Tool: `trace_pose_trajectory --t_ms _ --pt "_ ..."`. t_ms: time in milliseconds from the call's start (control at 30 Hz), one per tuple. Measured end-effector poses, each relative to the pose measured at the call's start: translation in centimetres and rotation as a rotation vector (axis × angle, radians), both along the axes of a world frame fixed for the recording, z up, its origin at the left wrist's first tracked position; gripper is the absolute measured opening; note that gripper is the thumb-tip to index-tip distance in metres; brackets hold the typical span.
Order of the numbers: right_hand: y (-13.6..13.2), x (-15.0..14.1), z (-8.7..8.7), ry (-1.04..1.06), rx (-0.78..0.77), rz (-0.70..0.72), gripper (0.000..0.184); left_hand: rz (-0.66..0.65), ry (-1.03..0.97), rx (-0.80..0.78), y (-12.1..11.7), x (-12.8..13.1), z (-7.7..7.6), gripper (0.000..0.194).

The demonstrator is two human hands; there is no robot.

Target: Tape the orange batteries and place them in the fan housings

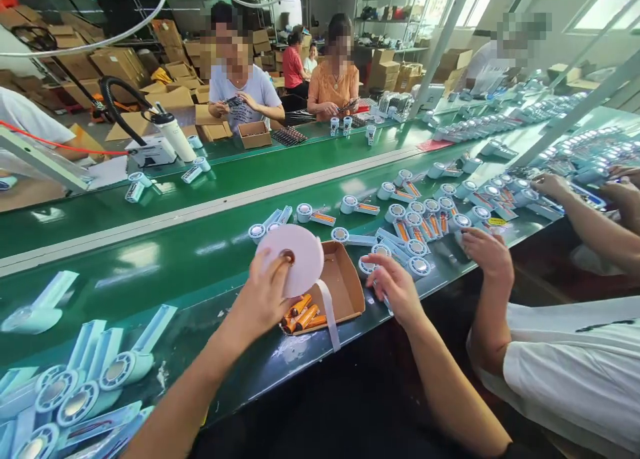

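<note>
My left hand [265, 292] grips a roll of white tape [303, 262], its fingers at the core hole. A loose strip of tape [327, 312] hangs from the roll across a cardboard box [345, 279]. Orange cylindrical batteries [303, 312] lie in the left part of the box. My right hand [397, 289] is just right of the box, fingers stretched out and apart, with nothing visible between them. Its fingertips are close to a light-blue handheld fan body [380, 251]; whether they touch it I cannot tell.
More light-blue fan bodies [75, 399] lie at the left and others crowd the belt at the right, several with orange batteries inside. A co-worker's hand [487, 252] is close on my right. Across the green conveyor belt [200, 246], people handle small parts.
</note>
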State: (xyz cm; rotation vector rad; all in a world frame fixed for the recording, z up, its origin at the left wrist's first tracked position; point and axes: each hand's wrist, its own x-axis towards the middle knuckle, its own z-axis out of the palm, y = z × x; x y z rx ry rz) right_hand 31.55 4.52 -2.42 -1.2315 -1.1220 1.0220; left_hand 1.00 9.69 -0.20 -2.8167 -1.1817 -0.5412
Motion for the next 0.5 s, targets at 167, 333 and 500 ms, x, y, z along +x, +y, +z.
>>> trace_pose_trajectory --t_ms 167,333,500 --pt "-3.0 -6.8 0.2 0.078 -0.177 0.671 0.049 0.206 -0.361 0.157 -3.1 -3.7 -1.2 0.064" --pt "-1.7 -7.6 1.0 -0.504 -0.018 1.133 0.035 0.706 -0.956 -0.113 -4.1 -7.1 -2.1 0.075" --pt "6.3 -6.8 0.9 -1.170 -0.080 0.490 0.030 0.684 -1.005 -0.168 -5.4 -6.6 -3.3 0.080"
